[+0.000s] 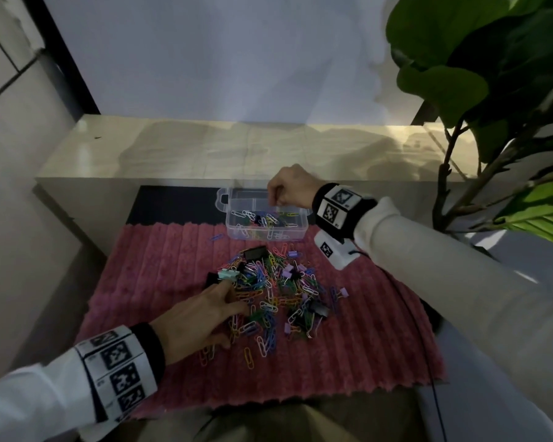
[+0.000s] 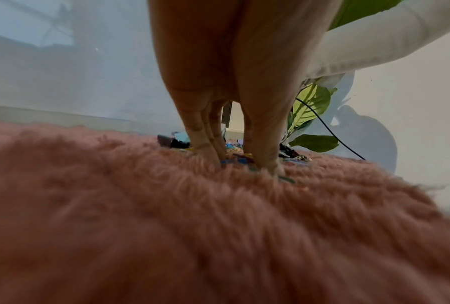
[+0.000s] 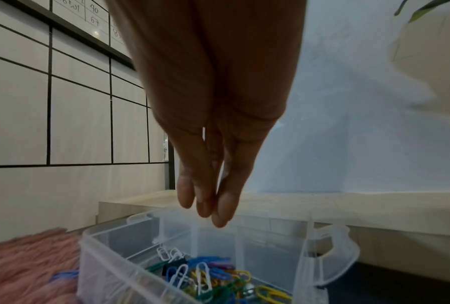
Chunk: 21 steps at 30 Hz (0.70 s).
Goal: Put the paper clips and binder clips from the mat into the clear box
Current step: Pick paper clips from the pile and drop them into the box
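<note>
A: L hand (image 1: 201, 317), doing what?
B: Resting low on mat (image 1: 160, 282), reaching into near-left edge of clips (image 1: 278, 288). Grip spread, fingers (image 2: 208, 148) straight, tips pressing down among them. Not pinching anything, as far as showing.

A: R hand (image 1: 289, 186)?
B: Hovering over box (image 1: 233, 226), far-right part. Grip pressed together, fingertips (image 3: 223, 211) pointing down and touching each other, just above rim. Nothing showing between them.

A: Box sitting where?
B: Standing at mat's far edge, in front of ledge (image 1: 205, 148), top open. Inside split by dividers. Holding mixed coloured clips in near compartment, w/ one black one among them.

A: Rest lying where?
B: Heaping mid-mat, well short of box: paper clips (image 1: 265, 342) in many colours, w/ black, purple and mint binder clips (image 1: 320, 309) mixed in. One blue clip lying apart, just left of box.

A: Anything else showing?
B: Plant (image 1: 479, 59) leaning in at right. Black cable (image 1: 428, 362) trailing from R wrist, running along mat's right edge.
</note>
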Motion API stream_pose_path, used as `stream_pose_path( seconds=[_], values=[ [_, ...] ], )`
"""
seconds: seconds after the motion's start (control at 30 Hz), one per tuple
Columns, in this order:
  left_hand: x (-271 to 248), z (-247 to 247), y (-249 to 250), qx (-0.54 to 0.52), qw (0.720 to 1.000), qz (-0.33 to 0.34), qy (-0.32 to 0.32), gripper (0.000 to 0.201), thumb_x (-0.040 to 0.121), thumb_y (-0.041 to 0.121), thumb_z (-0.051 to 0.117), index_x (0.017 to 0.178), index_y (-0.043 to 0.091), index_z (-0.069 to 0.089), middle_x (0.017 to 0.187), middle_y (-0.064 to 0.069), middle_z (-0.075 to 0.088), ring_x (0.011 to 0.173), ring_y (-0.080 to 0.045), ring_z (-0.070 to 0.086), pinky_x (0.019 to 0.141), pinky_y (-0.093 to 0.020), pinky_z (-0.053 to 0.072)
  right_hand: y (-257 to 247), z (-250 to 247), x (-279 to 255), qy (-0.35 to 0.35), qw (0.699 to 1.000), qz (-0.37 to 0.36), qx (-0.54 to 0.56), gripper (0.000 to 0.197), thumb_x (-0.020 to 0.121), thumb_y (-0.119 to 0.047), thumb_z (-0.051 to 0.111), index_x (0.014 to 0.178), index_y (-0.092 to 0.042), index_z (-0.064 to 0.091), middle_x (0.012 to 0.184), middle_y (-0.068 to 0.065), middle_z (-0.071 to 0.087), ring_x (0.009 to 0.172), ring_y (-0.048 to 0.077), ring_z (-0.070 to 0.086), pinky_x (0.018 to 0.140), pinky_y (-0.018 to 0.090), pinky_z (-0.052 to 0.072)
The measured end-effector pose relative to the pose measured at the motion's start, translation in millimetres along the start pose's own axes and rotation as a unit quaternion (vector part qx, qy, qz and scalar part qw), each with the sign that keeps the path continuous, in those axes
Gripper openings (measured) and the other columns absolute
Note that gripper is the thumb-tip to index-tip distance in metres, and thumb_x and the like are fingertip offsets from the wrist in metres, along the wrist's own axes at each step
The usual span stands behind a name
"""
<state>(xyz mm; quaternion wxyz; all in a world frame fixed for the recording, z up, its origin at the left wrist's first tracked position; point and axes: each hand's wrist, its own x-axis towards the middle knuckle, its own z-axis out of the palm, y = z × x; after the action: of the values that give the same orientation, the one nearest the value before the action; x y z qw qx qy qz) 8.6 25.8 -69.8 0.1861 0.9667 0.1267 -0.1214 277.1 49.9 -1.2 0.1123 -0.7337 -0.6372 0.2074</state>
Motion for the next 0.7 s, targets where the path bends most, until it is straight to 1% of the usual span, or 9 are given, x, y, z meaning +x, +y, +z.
stream_pose_path(
  seconds=[0.1, 0.13, 0.2, 0.3, 0.4, 0.47, 0.57, 0.63, 0.7],
  values=[
    [6, -3, 0, -0.017, 1.000, 0.002, -0.003, 0.038, 0.079, 0.035, 0.065, 0.111, 0.031, 0.046, 0.115, 0.004, 0.037, 0.103, -0.010, 0.044, 0.087, -0.029, 0.046, 1, 1, -5, 0.009, 1.000, 0.002, 0.003, 0.022, 0.082, 0.007, 0.055, 0.091, -0.002, 0.072, 0.099, 0.014, 0.071, 0.090, 0.022, 0.066, 0.081, 0.028, 0.054],
    [8, -5, 0, -0.017, 1.000, 0.004, -0.007, 0.033, 0.079, 0.034, 0.064, 0.107, 0.030, 0.048, 0.112, 0.005, 0.037, 0.099, -0.010, 0.046, 0.085, -0.028, 0.046, 0, 1, -9, 0.013, 1.000, -0.001, 0.005, 0.021, 0.083, 0.005, 0.055, 0.093, -0.004, 0.071, 0.100, 0.012, 0.071, 0.092, 0.021, 0.066, 0.082, 0.027, 0.054],
    [12, -10, -1, -0.024, 1.000, 0.005, -0.018, 0.025, 0.081, 0.033, 0.063, 0.101, 0.026, 0.051, 0.107, 0.006, 0.037, 0.092, -0.010, 0.047, 0.081, -0.025, 0.045, -3, 4, -21, 0.014, 1.000, -0.019, -0.001, 0.019, 0.085, 0.001, 0.056, 0.095, -0.006, 0.070, 0.101, 0.007, 0.070, 0.092, 0.016, 0.065, 0.076, 0.020, 0.051],
    [17, -15, -4, -0.037, 0.999, 0.018, -0.023, 0.020, 0.082, 0.033, 0.062, 0.097, 0.022, 0.058, 0.103, 0.006, 0.042, 0.089, -0.007, 0.047, 0.081, -0.023, 0.043, -10, 13, -44, -0.055, 0.996, -0.067, -0.031, 0.017, 0.086, -0.004, 0.057, 0.097, -0.009, 0.068, 0.100, 0.007, 0.071, 0.090, 0.016, 0.064, 0.082, 0.026, 0.050],
    [19, -21, -6, -0.057, 0.998, 0.035, -0.015, 0.020, 0.081, 0.033, 0.063, 0.097, 0.021, 0.064, 0.103, 0.002, 0.055, 0.088, -0.004, 0.051, 0.080, -0.016, 0.041, -16, 27, -70, -0.130, 0.986, -0.096, -0.041, 0.018, 0.087, -0.004, 0.055, 0.100, -0.008, 0.066, 0.095, 0.008, 0.072, 0.083, 0.014, 0.064, 0.077, 0.026, 0.049],
    [21, -25, -8, -0.083, 0.996, 0.036, -0.005, 0.018, 0.079, 0.031, 0.067, 0.093, 0.021, 0.067, 0.098, 0.003, 0.062, 0.078, 0.005, 0.053, 0.075, -0.005, 0.039, -20, 37, -86, -0.154, 0.982, -0.105, -0.042, 0.016, 0.088, -0.007, 0.056, 0.101, -0.009, 0.065, 0.094, 0.008, 0.071, 0.082, 0.015, 0.064, 0.072, 0.024, 0.048],
    [22, -31, -12, -0.134, 0.991, 0.000, 0.013, 0.016, 0.076, 0.024, 0.070, 0.091, 0.016, 0.069, 0.084, 0.011, 0.063, 0.063, 0.012, 0.056, 0.069, -0.002, 0.042, -23, 51, -102, -0.163, 0.977, -0.128, -0.043, 0.017, 0.087, -0.009, 0.058, 0.103, -0.010, 0.064, 0.097, 0.007, 0.068, 0.077, 0.009, 0.056, 0.066, 0.022, 0.043],
    [22, -37, -14, -0.162, 0.986, -0.040, 0.014, 0.018, 0.078, 0.018, 0.069, 0.095, 0.011, 0.068, 0.078, 0.016, 0.062, 0.054, 0.008, 0.060, 0.066, -0.005, 0.048, -24, 59, -107, -0.164, 0.977, -0.132, -0.048, 0.021, 0.086, -0.014, 0.061, 0.107, -0.011, 0.062, 0.103, 0.007, 0.064, 0.080, 0.008, 0.051, 0.068, 0.026, 0.040],
    [23, -45, -16, -0.176, 0.982, -0.062, 0.017, 0.019, 0.079, 0.015, 0.067, 0.096, 0.007, 0.067, 0.079, 0.010, 0.065, 0.050, 0.009, 0.060, 0.060, -0.004, 0.048, -28, 68, -111, -0.171, 0.975, -0.127, -0.070, 0.033, 0.084, -0.025, 0.064, 0.115, -0.015, 0.057, 0.112, 0.004, 0.056, 0.089, 0.011, 0.050, 0.069, 0.029, 0.040]
  ],
)
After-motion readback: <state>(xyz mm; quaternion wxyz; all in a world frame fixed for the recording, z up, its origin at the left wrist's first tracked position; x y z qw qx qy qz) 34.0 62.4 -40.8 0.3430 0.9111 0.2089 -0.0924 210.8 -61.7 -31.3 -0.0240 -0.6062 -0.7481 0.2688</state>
